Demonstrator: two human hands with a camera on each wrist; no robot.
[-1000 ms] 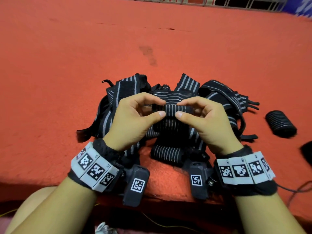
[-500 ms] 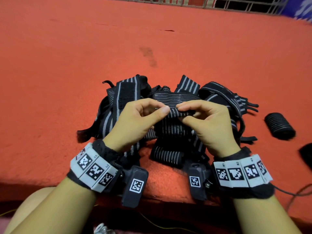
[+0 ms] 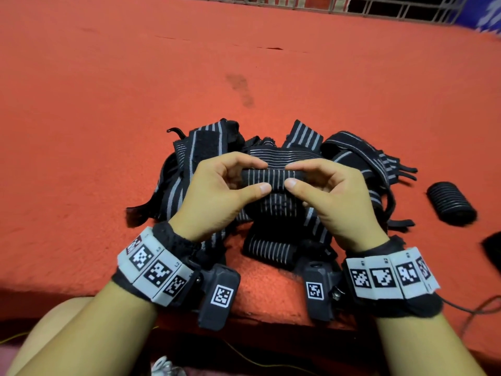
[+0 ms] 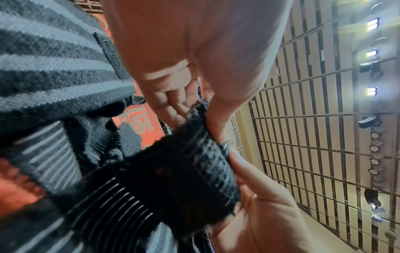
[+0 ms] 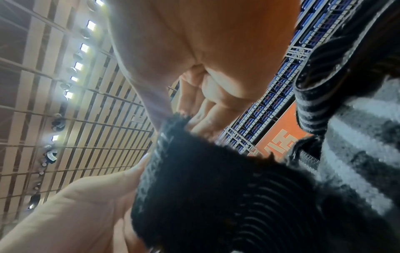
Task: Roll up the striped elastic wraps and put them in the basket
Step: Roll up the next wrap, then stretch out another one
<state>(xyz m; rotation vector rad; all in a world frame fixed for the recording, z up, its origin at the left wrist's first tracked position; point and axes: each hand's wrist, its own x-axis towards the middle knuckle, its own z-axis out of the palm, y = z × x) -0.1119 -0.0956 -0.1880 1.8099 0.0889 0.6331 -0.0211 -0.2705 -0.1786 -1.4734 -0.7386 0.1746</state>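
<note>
A black wrap with thin grey stripes is partly rolled into a small roll, held above a heap of loose striped wraps on the red mat. My left hand pinches the roll's left end between thumb and fingers. My right hand pinches its right end the same way. The unrolled tail hangs down toward me. In the left wrist view the roll sits between thumb and fingers; the right wrist view shows the roll as well. No basket is in view.
One finished black roll lies on the red mat to the right of the heap. A dark object shows at the right edge. A thin cable runs near my right wrist. A railing lines the far edge.
Both hands have kept turning the roll between thumbs and fingers; the roll sits slightly thicker and the hands stay in about the same spot over the heap.
</note>
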